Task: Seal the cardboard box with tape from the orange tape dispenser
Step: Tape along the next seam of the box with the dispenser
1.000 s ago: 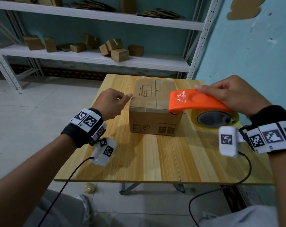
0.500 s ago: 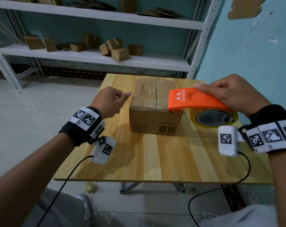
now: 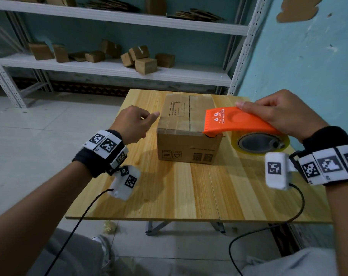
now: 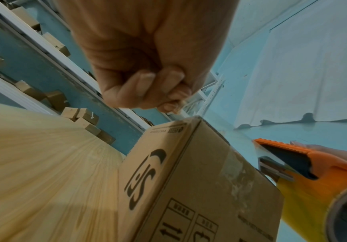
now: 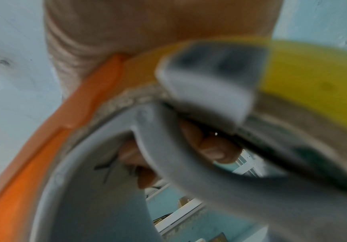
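The cardboard box (image 3: 187, 126) stands on the wooden table (image 3: 189, 196), its top flaps down. A glossy clear strip runs across the near part of its top. My right hand (image 3: 278, 114) grips the orange tape dispenser (image 3: 235, 122) from above, the dispenser's front end lying on the box's near right top edge. Its yellowish tape roll (image 3: 261, 143) hangs off the box's right side. My left hand (image 3: 135, 122) is a loose fist, one fingertip touching the box's top left edge. The left wrist view shows the curled fingers (image 4: 147, 81) empty above the box (image 4: 189, 188). The right wrist view is blurred, filled by the dispenser (image 5: 44, 155).
Behind the table a white metal shelf (image 3: 109, 66) carries several small cardboard boxes (image 3: 145, 65). A teal wall (image 3: 308, 56) rises close along the table's right side. Bare tabletop lies between the box and the near edge. Wrist-camera cables hang off the front.
Almost nothing: both hands and the dispenser stay where they were, with only a slight shift of the view.
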A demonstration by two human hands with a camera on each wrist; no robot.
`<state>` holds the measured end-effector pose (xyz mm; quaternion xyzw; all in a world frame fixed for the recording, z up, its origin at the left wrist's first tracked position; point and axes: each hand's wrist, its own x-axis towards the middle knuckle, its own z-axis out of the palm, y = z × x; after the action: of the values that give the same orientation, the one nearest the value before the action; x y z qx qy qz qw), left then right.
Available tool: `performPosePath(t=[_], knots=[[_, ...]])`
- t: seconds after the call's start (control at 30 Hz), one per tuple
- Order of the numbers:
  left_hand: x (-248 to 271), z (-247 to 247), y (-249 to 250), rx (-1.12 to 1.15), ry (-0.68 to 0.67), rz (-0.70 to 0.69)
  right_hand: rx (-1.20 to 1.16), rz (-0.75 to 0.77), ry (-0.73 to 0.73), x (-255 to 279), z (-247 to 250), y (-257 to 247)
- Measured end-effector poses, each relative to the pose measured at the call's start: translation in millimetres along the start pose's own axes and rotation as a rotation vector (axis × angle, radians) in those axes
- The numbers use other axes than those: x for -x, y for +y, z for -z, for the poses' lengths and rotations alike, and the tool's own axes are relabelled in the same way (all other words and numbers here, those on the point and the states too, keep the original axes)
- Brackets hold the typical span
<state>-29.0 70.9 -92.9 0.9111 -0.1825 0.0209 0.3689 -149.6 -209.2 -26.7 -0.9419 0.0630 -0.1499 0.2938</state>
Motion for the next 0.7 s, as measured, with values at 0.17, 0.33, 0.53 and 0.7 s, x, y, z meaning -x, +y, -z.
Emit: performPosePath(t=[0.17, 0.33, 0.53, 0.7], knots=[[-0.2, 0.0, -1.2, -0.012, -0.001, -0.006, 0.001, 0.010, 0.010, -0.5, 0.1, 0.8], [-0.5, 0.2, -1.8, -0.013, 0.003, -0.010, 0.004, 0.007, 0.008, -1.6, -0.8, 1.6], [-0.5, -0.8, -1.5, -0.021, -0.008, 0.002, -0.002, 0.006, 0.009, -0.8, -1.8, 0.7], [0.9, -0.9, 0.1, -0.020, -0.009, 0.011, 0.003, 0.003, 0.005, -0.5, -2.4, 0.0]])
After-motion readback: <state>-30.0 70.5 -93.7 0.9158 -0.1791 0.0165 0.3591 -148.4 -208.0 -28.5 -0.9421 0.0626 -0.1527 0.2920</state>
